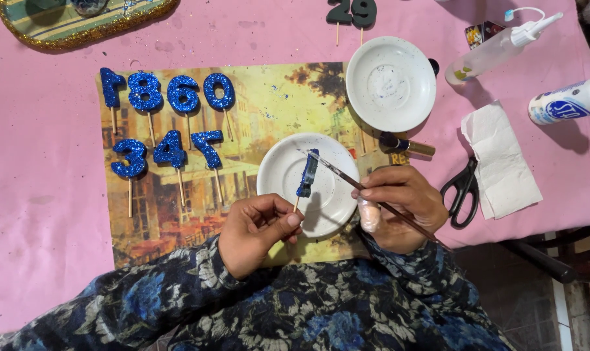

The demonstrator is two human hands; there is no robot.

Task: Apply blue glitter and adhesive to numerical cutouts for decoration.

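Fingers of the left hand (256, 231) pinch the thin wooden stick of a blue glitter number (307, 174), holding it tilted over a white saucer (278, 175) so loose glitter or glue falls there rather than on the picture mat (275, 104). Just right of that pinch, the right hand (402, 205) closes pen-fashion on a slim paintbrush (353, 179), its tip meeting the number's top. Left of the grip, seven finished blue numbers (168, 123) lie flat in two rows, seemingly to dry. Beyond the brush sit a second saucer (390, 83), black scissors (462, 192), a folded tissue (503, 162) and a glue bottle (496, 49).
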